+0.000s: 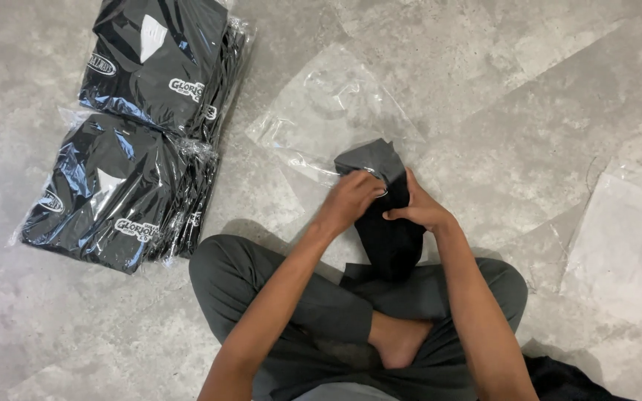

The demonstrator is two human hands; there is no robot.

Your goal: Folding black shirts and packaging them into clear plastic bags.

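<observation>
folded black garment gripped in both my hands, left hand on top, right hand beside; clear plastic bag on the floor just beyond.

The folded garment is matt black cloth, soft and creased. Beneath it lies a clear plastic bag, thin, glossy and wrinkled. The stacked packed garments are wrapped in shiny clear film over dark cloth. The floor looks like smooth, mottled grey stone.
</observation>
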